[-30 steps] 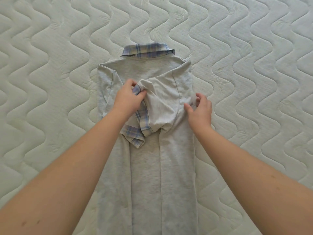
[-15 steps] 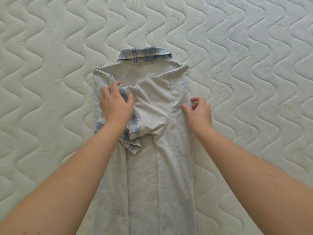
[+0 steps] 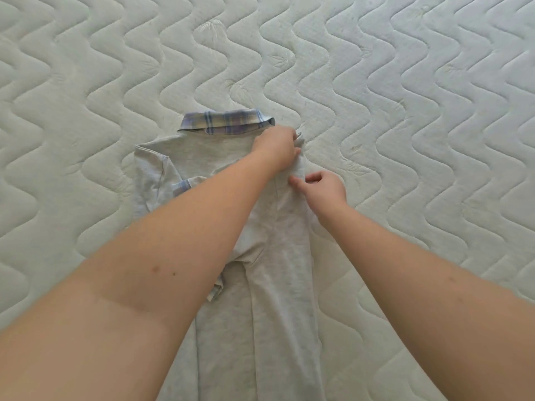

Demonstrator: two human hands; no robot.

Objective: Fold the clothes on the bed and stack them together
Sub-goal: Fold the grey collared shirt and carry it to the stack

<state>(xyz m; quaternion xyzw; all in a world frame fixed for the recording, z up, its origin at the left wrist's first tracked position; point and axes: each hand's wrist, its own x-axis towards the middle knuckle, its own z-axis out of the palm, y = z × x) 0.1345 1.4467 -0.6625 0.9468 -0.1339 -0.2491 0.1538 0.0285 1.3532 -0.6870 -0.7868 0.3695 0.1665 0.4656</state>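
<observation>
A light grey shirt (image 3: 278, 285) with a blue plaid collar (image 3: 225, 124) lies lengthwise on the mattress, both sides folded inward. A plaid sleeve cuff (image 3: 181, 188) peeks out at the left, partly under my left forearm. My left hand (image 3: 276, 147) reaches across to the shirt's upper right shoulder corner and grips the fabric there. My right hand (image 3: 324, 188) sits just below it at the right folded edge, fingers curled, pinching the cloth.
The white quilted mattress (image 3: 419, 111) with a wavy stitch pattern fills the whole view around the shirt. No other clothes are in view.
My left hand has left the folded sleeve at centre left and crossed up to the right shoulder corner. My right hand stays at the right edge. The view has pulled back a little.
</observation>
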